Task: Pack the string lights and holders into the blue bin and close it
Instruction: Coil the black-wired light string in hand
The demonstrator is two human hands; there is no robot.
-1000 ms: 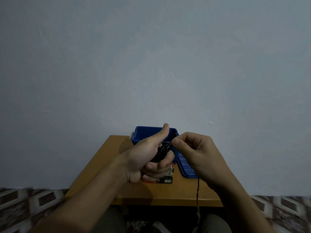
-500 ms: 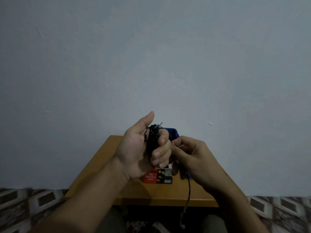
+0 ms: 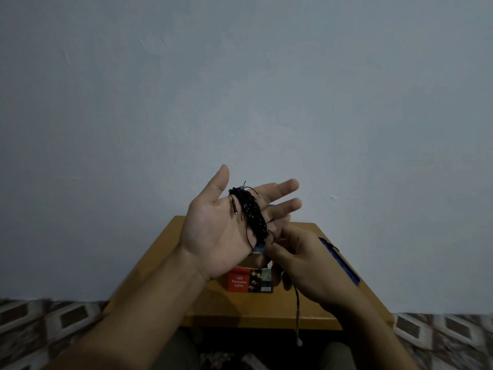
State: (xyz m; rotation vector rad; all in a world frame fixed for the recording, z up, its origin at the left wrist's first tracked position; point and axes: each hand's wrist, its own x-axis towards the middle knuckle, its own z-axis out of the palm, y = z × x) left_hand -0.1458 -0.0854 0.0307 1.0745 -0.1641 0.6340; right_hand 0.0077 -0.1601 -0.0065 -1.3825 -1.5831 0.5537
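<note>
Head view: the string lights (image 3: pixel 250 214) sit as a dark coil wound round the flat, spread left hand (image 3: pixel 213 236), raised above the table.

The coil crosses the palm at the base of the straight fingers. Its long axis runs from far left, by the thumb, to near right, at the little-finger edge. From that near-right end a loose tail drops to the right hand (image 3: pixel 306 268), just beside and below, whose thumb and fingers pinch it. The rest of the tail hangs past the near edge of the table (image 3: pixel 240 316). The right hand is the one nearer the free wire, so the next wrap likely goes up and over the left fingers. The blue bin (image 3: pixel 271 206) shows only as a sliver behind those fingers, farther off. Its lid (image 3: pixel 344 265) lies to the right, and a red box (image 3: pixel 249 280) stands under the hands.
</note>
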